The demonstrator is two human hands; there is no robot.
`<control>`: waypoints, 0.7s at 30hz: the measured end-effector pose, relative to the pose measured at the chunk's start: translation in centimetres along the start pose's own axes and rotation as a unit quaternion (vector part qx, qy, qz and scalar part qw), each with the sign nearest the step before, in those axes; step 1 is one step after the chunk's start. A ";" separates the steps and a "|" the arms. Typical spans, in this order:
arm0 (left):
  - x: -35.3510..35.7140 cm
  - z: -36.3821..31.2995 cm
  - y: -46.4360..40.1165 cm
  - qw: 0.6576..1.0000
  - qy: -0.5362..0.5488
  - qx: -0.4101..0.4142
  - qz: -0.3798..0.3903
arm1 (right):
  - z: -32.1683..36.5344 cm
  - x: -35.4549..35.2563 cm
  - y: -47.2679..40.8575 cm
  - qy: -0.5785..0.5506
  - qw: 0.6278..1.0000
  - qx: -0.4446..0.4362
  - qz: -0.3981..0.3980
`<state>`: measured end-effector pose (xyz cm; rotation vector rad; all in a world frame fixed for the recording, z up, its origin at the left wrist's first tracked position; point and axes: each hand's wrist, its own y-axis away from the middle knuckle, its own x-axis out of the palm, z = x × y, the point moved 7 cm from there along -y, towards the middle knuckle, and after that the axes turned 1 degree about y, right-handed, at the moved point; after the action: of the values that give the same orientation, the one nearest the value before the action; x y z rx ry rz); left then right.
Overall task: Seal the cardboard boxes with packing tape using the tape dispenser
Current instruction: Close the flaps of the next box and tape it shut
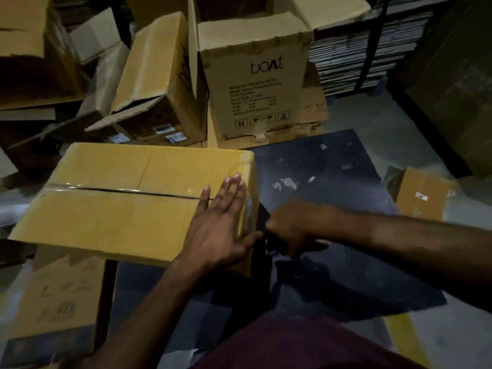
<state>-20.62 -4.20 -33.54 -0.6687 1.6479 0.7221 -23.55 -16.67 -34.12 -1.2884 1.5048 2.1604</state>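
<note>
A closed yellow cardboard box [111, 209] lies in front of me, its top flaps meeting in a centre seam with clear tape over it. My left hand [221, 222] lies flat on the box's right end, fingers straight, thumb over the edge. My right hand [290, 227], blurred, grips a dark tape dispenser [266, 230] against the box's right side, where shiny tape runs down over the edge. Most of the dispenser is hidden by the hand.
A dark mat [332, 209] covers the floor to the right. An open "boat" carton [253, 83] and a tilted open box [159, 83] stand behind. A small box [420, 193] sits at right, another carton [58, 302] at lower left, stacked sheets [367, 46] at back.
</note>
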 end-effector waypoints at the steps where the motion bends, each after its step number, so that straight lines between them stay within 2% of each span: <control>1: 0.1 0.3 -0.1 1.000 -0.003 -0.002 -0.004 | -0.3 1.5 0.0 -0.017 1.000 0.008 0.002; 4: 0.3 1.0 0.0 1.000 0.007 0.005 -0.003 | -2.9 3.2 0.4 -0.085 0.995 0.033 -0.030; 7: 0.4 0.7 -0.2 1.000 0.007 0.008 -0.010 | -5.3 2.8 1.1 -0.156 0.981 0.011 -0.116; 9: 0.0 0.7 -0.2 0.999 0.036 0.009 -0.030 | -6.5 2.3 2.0 -0.253 0.949 -0.015 -0.187; 11: -0.7 1.0 0.0 0.986 0.155 -0.018 -0.058 | -7.0 1.8 3.5 -0.357 0.900 -0.051 -0.246; 12: -1.5 1.3 0.1 0.963 0.250 -0.049 -0.086 | -7.1 1.6 4.2 -0.397 0.874 -0.069 -0.271; 14: -3.2 1.9 0.3 0.881 0.418 -0.136 -0.173 | -7.1 0.9 5.6 -0.444 0.832 -0.101 -0.316; 16: -4.6 2.2 0.1 0.815 0.488 -0.209 -0.232 | -7.0 -0.2 7.0 -0.447 0.812 -0.126 -0.354; 18: -4.5 1.6 -0.5 0.757 0.571 -0.257 -0.188 | -6.8 -1.5 8.2 -0.431 0.805 -0.148 -0.379; 21: -3.3 -0.5 -0.8 0.662 0.686 -0.298 -0.035 | -6.2 -3.5 9.9 -0.410 0.797 -0.178 -0.407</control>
<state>-19.71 -4.97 -30.28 -2.1188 2.6918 0.7015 -24.14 -25.36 -25.60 -0.6597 0.1335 1.9511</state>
